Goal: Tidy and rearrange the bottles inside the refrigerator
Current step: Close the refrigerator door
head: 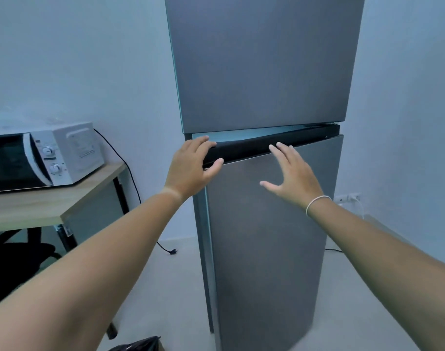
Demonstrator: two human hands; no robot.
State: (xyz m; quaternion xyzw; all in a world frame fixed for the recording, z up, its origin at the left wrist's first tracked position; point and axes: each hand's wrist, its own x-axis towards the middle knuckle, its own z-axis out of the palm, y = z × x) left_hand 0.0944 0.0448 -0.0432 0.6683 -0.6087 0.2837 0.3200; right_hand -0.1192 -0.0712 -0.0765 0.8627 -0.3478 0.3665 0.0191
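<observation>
A tall grey two-door refrigerator [262, 72] stands straight ahead against the wall. Its lower door [267, 236] is slightly ajar at the left, with a dark gap showing along its top edge. My left hand [191, 168] grips the top left corner of the lower door, fingers over the black top edge and thumb on the front. My right hand [289, 173] has its fingers spread and straight at the door's upper front; contact is unclear. No bottles are visible; the inside of the refrigerator is hidden.
A white microwave [39, 158] sits on a wooden table [51, 206] to the left, its black cable [130, 178] trailing to the floor. A dark chair [16, 262] stands under the table. A wall socket [348, 198] is at the right. A black bag [138, 345] lies at the bottom.
</observation>
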